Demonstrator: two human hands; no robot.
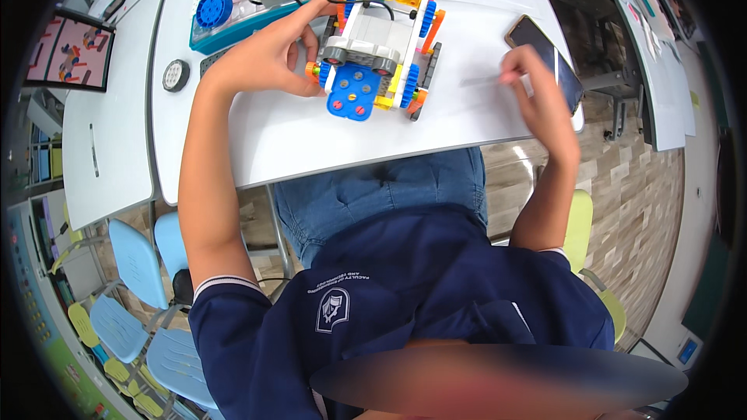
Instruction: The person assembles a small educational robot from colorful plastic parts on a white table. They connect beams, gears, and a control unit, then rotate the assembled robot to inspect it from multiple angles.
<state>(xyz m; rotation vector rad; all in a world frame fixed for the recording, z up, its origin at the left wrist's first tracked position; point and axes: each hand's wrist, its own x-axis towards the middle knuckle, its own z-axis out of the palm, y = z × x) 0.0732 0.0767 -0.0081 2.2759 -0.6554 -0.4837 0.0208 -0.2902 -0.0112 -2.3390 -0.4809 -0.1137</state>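
A robot model of plastic building bricks (373, 47) stands on the white table in front of me. It has a grey and white body, blue gear wheels, yellow and orange parts, a black cable and a blue plate at its near end. My left hand (268, 50) grips its left side, the thumb near the front and the fingers toward the far left corner. To the right of the model, apart from it, my right hand (537, 97) hangs over the table near the phone. Its fingers are curled in and blurred by motion; anything between them is too small to make out.
A teal-edged tray (204, 45) of bricks lies behind the model, with a blue wheel (214, 10) in it. A loose wheel (176, 75) is on the left. A dark phone (545, 50) lies by the right edge. A screen (70, 52) shows brick models. Blue chairs (136, 264) stand at lower left.
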